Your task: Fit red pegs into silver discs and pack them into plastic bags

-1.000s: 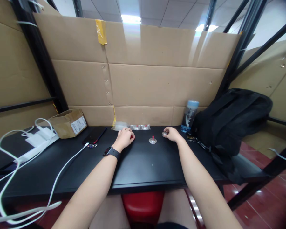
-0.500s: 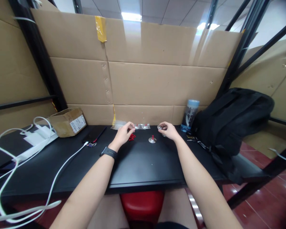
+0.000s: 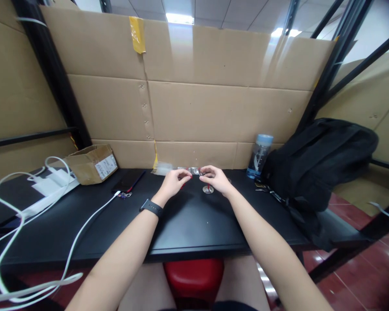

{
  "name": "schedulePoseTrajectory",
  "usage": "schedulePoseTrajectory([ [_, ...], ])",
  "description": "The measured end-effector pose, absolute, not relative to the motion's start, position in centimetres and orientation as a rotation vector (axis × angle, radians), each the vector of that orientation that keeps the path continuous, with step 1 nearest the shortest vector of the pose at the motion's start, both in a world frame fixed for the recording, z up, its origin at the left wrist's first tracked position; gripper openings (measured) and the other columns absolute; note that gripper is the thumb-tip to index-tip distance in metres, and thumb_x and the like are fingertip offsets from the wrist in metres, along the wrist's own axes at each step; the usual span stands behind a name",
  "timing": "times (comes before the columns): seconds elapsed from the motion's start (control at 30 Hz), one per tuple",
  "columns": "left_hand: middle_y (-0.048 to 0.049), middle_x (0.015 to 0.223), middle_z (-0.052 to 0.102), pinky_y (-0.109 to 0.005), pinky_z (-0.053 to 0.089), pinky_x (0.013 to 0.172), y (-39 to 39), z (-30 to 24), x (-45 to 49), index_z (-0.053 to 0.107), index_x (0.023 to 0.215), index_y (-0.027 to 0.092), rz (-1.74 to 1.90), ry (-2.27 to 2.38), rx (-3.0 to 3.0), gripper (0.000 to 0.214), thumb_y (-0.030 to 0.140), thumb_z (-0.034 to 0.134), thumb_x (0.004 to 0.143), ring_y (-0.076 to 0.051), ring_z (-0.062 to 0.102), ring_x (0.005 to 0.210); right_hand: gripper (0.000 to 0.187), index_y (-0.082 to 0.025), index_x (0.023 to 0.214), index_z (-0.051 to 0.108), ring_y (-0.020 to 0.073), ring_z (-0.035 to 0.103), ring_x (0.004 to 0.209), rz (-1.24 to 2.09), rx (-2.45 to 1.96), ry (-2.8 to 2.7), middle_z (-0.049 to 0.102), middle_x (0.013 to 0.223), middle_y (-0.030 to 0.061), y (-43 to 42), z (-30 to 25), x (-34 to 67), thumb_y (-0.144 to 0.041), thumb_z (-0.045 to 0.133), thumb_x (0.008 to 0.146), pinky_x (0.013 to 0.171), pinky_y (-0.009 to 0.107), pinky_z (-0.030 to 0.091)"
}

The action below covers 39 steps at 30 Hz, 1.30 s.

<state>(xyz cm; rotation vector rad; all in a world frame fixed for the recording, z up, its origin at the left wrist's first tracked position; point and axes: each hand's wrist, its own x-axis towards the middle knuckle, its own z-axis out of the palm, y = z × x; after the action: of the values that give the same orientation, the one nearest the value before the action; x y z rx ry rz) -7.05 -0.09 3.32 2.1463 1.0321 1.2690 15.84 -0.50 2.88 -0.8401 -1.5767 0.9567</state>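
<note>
My left hand [image 3: 174, 181] is closed in a pinch, a bit of red cord showing at its fingertips. More red cord [image 3: 182, 186] lies beneath it, mostly hidden. Just across from it, my right hand [image 3: 215, 179] grips a small shiny metal disc [image 3: 200, 172], seen nearly edge-on. The two hands' fingertips are close but apart. On the black table below the right hand rests a round metal disc [image 3: 208, 190] with a red cord loop at its centre. Behind the hands are small clear packets [image 3: 194, 170] with shiny discs, partly covered.
A clear plastic bag [image 3: 164, 168] lies along the cardboard wall. To the right stand a blue-capped water bottle [image 3: 259, 155] and a black backpack [image 3: 320, 172]. On the left are a phone [image 3: 129, 180], a cardboard box [image 3: 92, 165] and white cables [image 3: 73, 246] with a power strip [image 3: 52, 194].
My right hand has moved left with the metal disc, toward my left hand. The left hand has risen slightly and shifted right from the red cord pile, pinching a piece of cord.
</note>
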Motion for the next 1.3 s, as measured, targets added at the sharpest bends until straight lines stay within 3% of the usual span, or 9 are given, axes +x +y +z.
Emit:
schedulePoseTrajectory([
  [0.17, -0.0055, 0.083, 0.077, -0.031, 0.059, 0.072, -0.5, 3.2, -6.2, 0.072, 0.088, 0.018, 1.366, 0.964, 2.041, 0.014, 0.03, 0.071, 0.082, -0.02, 0.072, 0.074, 0.042, -0.022, 0.105, 0.069, 0.0183, 0.068, 0.095, 1.082, -0.723, -1.535, 0.07, 0.115, 0.0065, -1.0, 2.9, 15.3, -0.032, 0.086, 0.068, 0.098, 0.04, 0.051],
  [0.4, -0.0056, 0.095, 0.076, -0.033, 0.059, 0.082, -1.6, 3.4, -4.7, 0.067, 0.093, 0.02, 1.461, 0.945, 2.071, 0.008, 0.024, 0.065, 0.086, -0.02, 0.075, 0.084, 0.044, -0.025, 0.107, 0.069, 0.0199, 0.065, 0.109, 1.192, -0.606, -1.46, 0.07, 0.113, 0.0041, -1.4, 3.2, 14.8, -0.027, 0.088, 0.067, 0.11, 0.042, 0.044],
  [0.73, -0.0025, 0.091, 0.076, -0.03, 0.056, 0.079, -2.7, 4.1, -4.2, 0.058, 0.11, 0.023, 1.533, 0.979, 2.048, 0.024, 0.023, 0.066, 0.088, -0.019, 0.074, 0.087, 0.05, -0.025, 0.108, 0.068, 0.021, 0.065, 0.109, 1.297, -0.58, -1.412, 0.071, 0.112, 0.005, -1.7, 3.6, 14.7, -0.029, 0.09, 0.064, 0.105, 0.039, 0.048],
  [1.3, -0.0034, 0.095, 0.077, -0.028, 0.054, 0.075, -3.5, 4.6, -3.8, 0.061, 0.103, 0.022, 1.575, 0.999, 2.11, 0.019, 0.022, 0.068, 0.085, -0.019, 0.074, 0.089, 0.049, -0.026, 0.109, 0.07, 0.0198, 0.065, 0.104, 1.376, -0.524, -1.398, 0.069, 0.109, 0.0044, -2.6, 4.1, 14.7, -0.027, 0.091, 0.065, 0.095, 0.034, 0.054],
])
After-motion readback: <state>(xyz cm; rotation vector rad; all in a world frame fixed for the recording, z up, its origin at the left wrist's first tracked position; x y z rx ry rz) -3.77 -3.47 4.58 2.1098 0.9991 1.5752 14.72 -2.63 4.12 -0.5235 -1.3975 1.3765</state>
